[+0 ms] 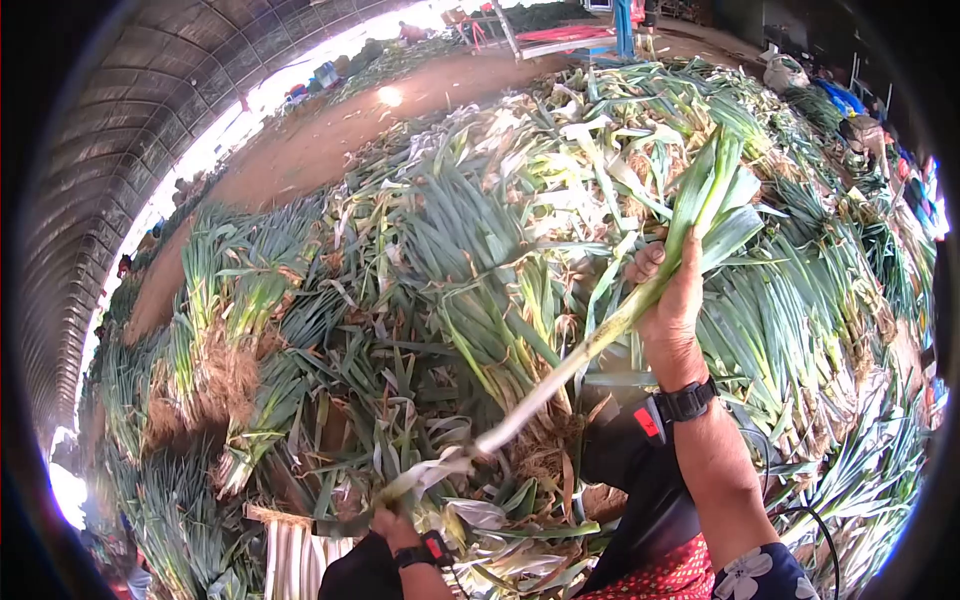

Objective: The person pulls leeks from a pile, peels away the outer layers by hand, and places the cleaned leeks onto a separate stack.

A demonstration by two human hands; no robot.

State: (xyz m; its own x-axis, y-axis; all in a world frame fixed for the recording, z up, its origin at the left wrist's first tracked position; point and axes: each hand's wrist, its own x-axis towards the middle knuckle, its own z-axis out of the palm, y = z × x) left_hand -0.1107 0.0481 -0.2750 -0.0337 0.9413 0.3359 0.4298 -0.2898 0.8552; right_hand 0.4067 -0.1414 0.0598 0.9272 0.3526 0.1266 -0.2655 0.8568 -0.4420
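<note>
Around the view's centre, a long leek (535,404) and the pale strip (430,473) at its lower end are slanting from seven o'clock to two, barring the way between the left hand (395,528) and the right hand (672,305). Past this line, open air is lying over the leek pile (430,190) toward eleven; beyond, bare dirt floor (300,155) is stretching between ten and eleven. Rooted bundles (215,335) are crowding nine, green bundles (780,310) are filling three. A dark-clad leg (655,510) is blocking five, and a thin cable (824,525) is looping at four.
</note>
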